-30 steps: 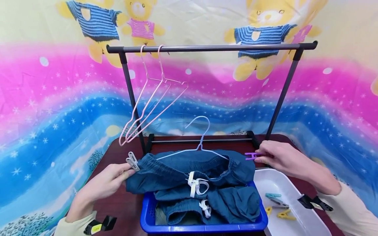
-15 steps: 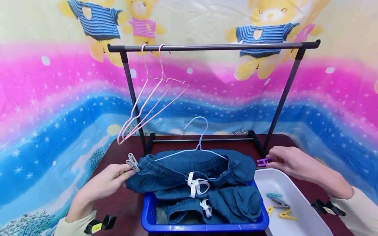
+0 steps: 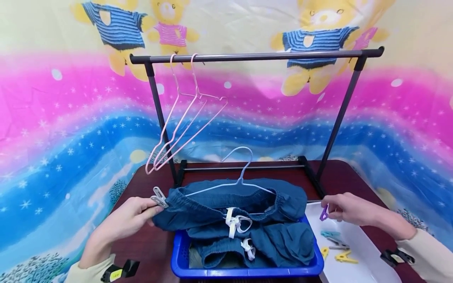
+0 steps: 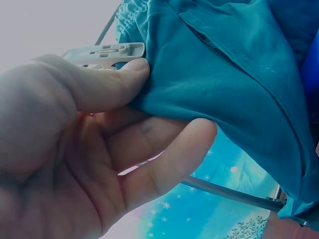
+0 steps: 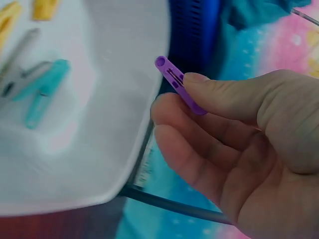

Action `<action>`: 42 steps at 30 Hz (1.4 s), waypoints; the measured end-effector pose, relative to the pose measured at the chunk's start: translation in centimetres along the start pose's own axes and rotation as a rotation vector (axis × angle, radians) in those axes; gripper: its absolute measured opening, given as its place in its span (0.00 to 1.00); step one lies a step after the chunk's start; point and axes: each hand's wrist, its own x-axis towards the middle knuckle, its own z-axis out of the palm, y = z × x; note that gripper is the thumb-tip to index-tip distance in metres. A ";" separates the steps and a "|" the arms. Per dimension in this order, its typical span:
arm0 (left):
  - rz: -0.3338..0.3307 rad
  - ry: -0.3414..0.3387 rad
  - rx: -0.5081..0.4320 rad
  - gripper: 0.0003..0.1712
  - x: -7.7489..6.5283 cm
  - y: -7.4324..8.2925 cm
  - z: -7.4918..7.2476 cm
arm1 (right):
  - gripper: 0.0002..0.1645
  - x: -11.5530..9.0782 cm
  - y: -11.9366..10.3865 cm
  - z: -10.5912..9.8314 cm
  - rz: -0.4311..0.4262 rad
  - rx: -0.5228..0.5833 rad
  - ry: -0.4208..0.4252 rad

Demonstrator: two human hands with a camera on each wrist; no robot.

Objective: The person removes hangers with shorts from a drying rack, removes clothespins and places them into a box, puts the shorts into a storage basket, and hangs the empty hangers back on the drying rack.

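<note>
My left hand [image 3: 132, 215] pinches the left edge of dark teal drawstring trousers [image 3: 201, 214] between thumb and fingers. Just above that thumb, a grey clothespin [image 4: 107, 52] is clipped at the waistband. A pale blue hanger [image 3: 241, 181] sits inside the waist, its hook standing up. The trousers lie over a blue basket [image 3: 247, 272] with more teal clothing in it. Over the far end of a white tray [image 3: 368, 251], my right hand [image 3: 354, 210] holds a purple clothespin [image 5: 178, 84] between thumb and forefinger, apart from the trousers.
Teal, grey and yellow clothespins [image 3: 347, 257] lie in the tray. Behind the basket stands a dark garment rack [image 3: 255, 57], with two pink hangers [image 3: 196, 94] on the left of its bar. All this rests on a dark red table [image 3: 141, 251] before a printed cloth backdrop.
My right hand has moved right and toward me, away from the trousers to above the tray, carrying the purple clothespin, which has turned. My left hand stays at the waistband.
</note>
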 end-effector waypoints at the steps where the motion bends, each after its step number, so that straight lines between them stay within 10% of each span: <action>1: -0.002 0.002 -0.001 0.09 0.0 0.0 0.0 | 0.12 0.1 0.3 0.4 0.000 0.022 -0.022; 16: -0.014 -0.054 -0.101 0.11 0.3 -0.1 0.3 | 0.13 0.3 2.8 2.4 0.033 0.093 -0.081; 26: -0.036 -0.026 -0.067 0.13 0.9 0.6 0.3 | 0.19 0.3 1.5 0.2 0.170 -0.067 -0.031; 42: -0.010 0.028 -0.075 0.10 1.0 1.2 0.3 | 0.05 0.8 -6.6 -3.7 -0.075 -0.248 0.230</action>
